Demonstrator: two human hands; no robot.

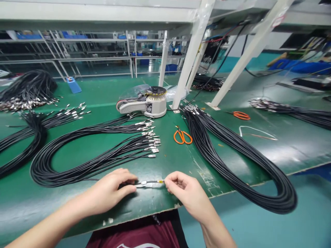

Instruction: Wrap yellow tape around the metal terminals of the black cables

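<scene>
My left hand (111, 190) and my right hand (184, 193) sit at the front edge of the green workbench (165, 165). Between them runs a short stretch of black cable with a metal terminal (148, 184), pinched in both hands' fingers. A small yellow band (161, 181) shows on it near my right fingers. A loop of black cables (77, 168) with metal-tipped ends lies just beyond my left hand. A larger black cable bundle (232, 162) lies to the right of my right hand.
An automatic tape dispenser (144, 102) stands mid-bench, with orange scissors (182, 137) to its right. More cable bundles (28, 90) lie at far left. White support posts (191, 55) rise from the bench. Metal shelving (88, 51) with blue bins stands behind.
</scene>
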